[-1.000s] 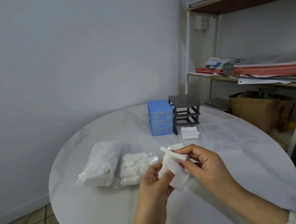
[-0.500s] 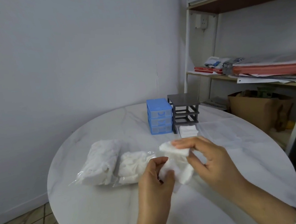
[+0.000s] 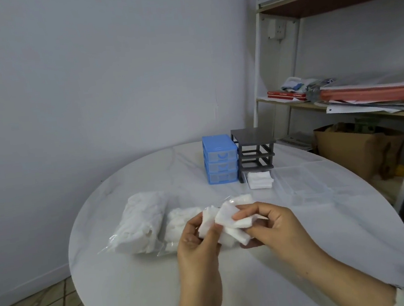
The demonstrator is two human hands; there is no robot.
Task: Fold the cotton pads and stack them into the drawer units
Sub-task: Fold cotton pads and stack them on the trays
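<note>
Presently the cotton pad (image 3: 228, 221) is held above the worktop (image 3: 302, 217), pinched between left hand (image 3: 197, 240) and right hand (image 3: 273, 225); corners should be aligned squarely before creasing, the drawer units (image 3: 220, 162) lying well beyond both hands.

A round white marble table (image 3: 139, 279) carries two clear bags of cotton (image 3: 141, 224) left of the grip; beyond it stand a blue drawer unit (image 3: 220, 162), a grey frame (image 3: 254, 153) and a stack of folded pads (image 3: 260, 179).
</note>
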